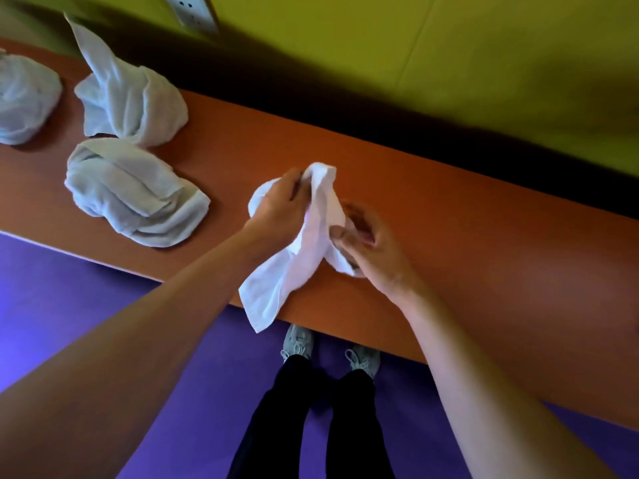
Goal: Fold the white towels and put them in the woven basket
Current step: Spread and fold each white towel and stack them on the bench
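A white towel (304, 250) hangs bunched between both hands above the orange table (449, 243), its lower corner drooping past the table's front edge. My left hand (280, 212) grips its upper part, fingers curled into the cloth. My right hand (370, 247) pinches a fold on the towel's right side. Three more white towels lie crumpled on the table to the left: one (135, 191) near the front, one (128, 95) behind it, one (24, 98) at the left edge of the view. No woven basket is in view.
The table runs diagonally along a yellow-green wall (449, 63) with a socket plate (190, 12). A dark gap lies between table and wall. My legs and shoes (297, 344) stand on the purple floor below the table's front edge.
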`<state>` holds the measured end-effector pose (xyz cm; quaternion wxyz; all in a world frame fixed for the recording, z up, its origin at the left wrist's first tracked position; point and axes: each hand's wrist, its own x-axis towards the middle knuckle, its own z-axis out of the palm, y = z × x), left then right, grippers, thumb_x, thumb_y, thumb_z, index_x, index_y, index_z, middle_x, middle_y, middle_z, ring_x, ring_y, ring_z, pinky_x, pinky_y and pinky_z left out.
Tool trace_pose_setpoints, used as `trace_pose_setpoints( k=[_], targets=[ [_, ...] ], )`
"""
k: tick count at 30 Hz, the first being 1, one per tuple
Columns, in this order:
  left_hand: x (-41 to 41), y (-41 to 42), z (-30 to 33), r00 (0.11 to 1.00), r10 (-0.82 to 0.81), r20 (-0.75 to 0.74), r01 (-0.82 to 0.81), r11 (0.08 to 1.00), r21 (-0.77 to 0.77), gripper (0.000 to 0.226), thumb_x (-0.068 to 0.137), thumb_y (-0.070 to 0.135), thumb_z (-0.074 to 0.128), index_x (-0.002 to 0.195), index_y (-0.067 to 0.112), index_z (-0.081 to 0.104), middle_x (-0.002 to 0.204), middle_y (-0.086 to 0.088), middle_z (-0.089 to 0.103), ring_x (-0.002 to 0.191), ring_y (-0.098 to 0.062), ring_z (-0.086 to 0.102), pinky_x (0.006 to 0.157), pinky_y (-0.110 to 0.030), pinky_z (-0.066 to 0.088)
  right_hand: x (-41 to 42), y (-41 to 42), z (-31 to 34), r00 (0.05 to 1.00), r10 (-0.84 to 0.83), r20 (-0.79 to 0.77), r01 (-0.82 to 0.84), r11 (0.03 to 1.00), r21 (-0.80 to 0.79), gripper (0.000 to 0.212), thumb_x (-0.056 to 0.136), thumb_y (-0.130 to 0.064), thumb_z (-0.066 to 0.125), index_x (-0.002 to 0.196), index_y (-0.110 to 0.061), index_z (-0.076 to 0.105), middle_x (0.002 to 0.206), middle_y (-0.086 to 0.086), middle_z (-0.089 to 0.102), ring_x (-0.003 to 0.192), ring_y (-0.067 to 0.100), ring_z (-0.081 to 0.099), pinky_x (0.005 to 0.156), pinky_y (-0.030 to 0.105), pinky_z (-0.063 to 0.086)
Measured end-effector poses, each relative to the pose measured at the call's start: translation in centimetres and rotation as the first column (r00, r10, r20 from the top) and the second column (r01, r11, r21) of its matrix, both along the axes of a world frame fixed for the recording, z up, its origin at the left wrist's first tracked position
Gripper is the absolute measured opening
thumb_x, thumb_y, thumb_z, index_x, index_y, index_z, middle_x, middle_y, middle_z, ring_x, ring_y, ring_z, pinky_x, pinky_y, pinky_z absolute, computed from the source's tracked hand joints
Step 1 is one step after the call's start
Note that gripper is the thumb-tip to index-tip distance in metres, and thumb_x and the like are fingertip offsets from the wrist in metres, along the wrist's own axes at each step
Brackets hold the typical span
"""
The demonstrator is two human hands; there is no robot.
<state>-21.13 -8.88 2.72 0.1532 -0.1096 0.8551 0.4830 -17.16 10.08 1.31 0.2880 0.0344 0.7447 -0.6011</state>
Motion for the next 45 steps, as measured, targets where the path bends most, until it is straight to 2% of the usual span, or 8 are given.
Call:
trace_pose_setpoints(
  k=[5, 9, 14, 18, 22, 26, 30, 45],
  targets=[
    [1.2, 1.8, 6.9, 0.997, 0.032, 0.071, -0.04, 0.993, 0.115, 0.037, 0.098, 0.036, 0.038, 0.102, 0.005, 0.058, 0.095, -0.015, 0.058, 0.087, -0.021, 0.052, 0.079, -0.045, 0.042, 2.6, 1.1, 4.5, 0.976, 0.113, -0.187, -0.057, 0.958, 0.283, 0.061, 0.09, -0.043, 0.073, 0.142, -0.028, 0.046, 0.127, -0.025, 0.054, 0.106, -0.011, 0.054, 0.087, 0.009, 0.047],
    [2.3, 2.2, 11.5, 0.996, 0.05, 0.071, -0.058, 0.992, 0.113, 0.059, 0.095, 0.062, 0.042, 0.108, 0.009, 0.063, 0.107, -0.019, 0.064, 0.095, -0.021, 0.056, 0.088, -0.039, 0.044, 3.0, 3.0, 8.4, 0.931, -0.095, -0.352, 0.215, 0.923, 0.32, 0.019, 0.099, -0.018, 0.06, 0.081, -0.023, 0.058, 0.067, -0.023, 0.051, 0.058, -0.009, 0.048, 0.058, 0.022, 0.037],
    [4.6, 2.1, 15.4, 0.982, -0.187, 0.036, 0.19, 0.946, -0.263, 0.03, 0.09, 0.038, 0.066, 0.096, 0.013, 0.052, 0.085, 0.001, 0.056, 0.075, -0.018, 0.05, 0.06, -0.026, 0.036, 2.3, 6.5, 14.7, 0.794, 0.013, -0.608, 0.294, 0.867, 0.403, 0.023, 0.099, -0.022, 0.058, 0.114, -0.019, 0.075, 0.115, -0.013, 0.066, 0.101, 0.001, 0.061, 0.084, 0.012, 0.046],
    [6.6, 2.2, 18.3, 0.987, -0.143, -0.071, 0.115, 0.945, -0.305, 0.016, 0.084, 0.014, 0.061, 0.099, 0.018, 0.055, 0.088, 0.001, 0.06, 0.082, -0.024, 0.056, 0.063, -0.026, 0.043, 1.7, 7.0, 20.1, 0.863, -0.191, -0.467, 0.287, 0.947, 0.144, 0.011, 0.091, -0.022, 0.067, 0.081, -0.023, 0.072, 0.068, -0.018, 0.064, 0.066, 0.003, 0.058, 0.061, 0.028, 0.047],
    [7.1, 3.8, 21.6, 0.929, -0.341, -0.142, 0.297, 0.918, -0.263, 0.065, 0.069, 0.032, 0.058, 0.133, 0.039, 0.048, 0.128, 0.008, 0.061, 0.118, -0.026, 0.058, 0.098, -0.046, 0.046, 1.8, 6.2, 24.5, 0.898, -0.11, -0.426, 0.137, 0.99, 0.034, 0.011, 0.085, -0.013, 0.076, 0.076, -0.017, 0.072, 0.056, -0.017, 0.056, 0.056, 0.001, 0.047, 0.052, 0.02, 0.039],
    [6.4, 7.8, 25.9, 0.924, -0.281, -0.258, 0.264, 0.959, -0.102, 0.007, 0.084, 0.032, 0.062, 0.084, 0.034, 0.055, 0.07, 0.017, 0.057, 0.067, -0.004, 0.05, 0.063, -0.024, 0.039, 1.1, 5.4, 27.3, 0.89, -0.229, -0.394, 0.226, 0.973, -0.055, 0.022, 0.074, -0.012, 0.084, 0.075, -0.01, 0.063, 0.06, -0.011, 0.054, 0.057, 0.004, 0.047, 0.052, 0.021, 0.04],
    [5.2, 8.4, 28.4, 0.925, -0.179, -0.335, 0.145, 0.981, -0.125, 0.023, 0.095, 0.034, 0.055, 0.081, 0.016, 0.058, 0.062, 0.005, 0.051, 0.06, -0.01, 0.04, 0.058, -0.03, 0.033, 1.3, 8.9, 28.1, 0.935, -0.284, -0.212, 0.205, 0.921, -0.33, 0.034, 0.073, -0.014, 0.088, 0.094, -0.015, 0.061, 0.08, -0.001, 0.065, 0.073, 0.013, 0.06, 0.064, 0.027, 0.048],
    [6.2, 9.0, 32.0, 0.901, -0.277, -0.334, 0.228, 0.957, -0.179, 0.037, 0.095, 0.044, 0.058, 0.072, 0.017, 0.046, 0.06, 0.007, 0.04, 0.058, -0.009, 0.034, 0.056, -0.03, 0.031, 3.4, 9.5, 27.2, 0.958, -0.168, -0.233, 0.127, 0.975, -0.182, 0.024, 0.082, -0.023, 0.081, 0.092, -0.011, 0.063, 0.08, 0.003, 0.064, 0.075, 0.016, 0.058, 0.07, 0.034, 0.046]
  ],
)
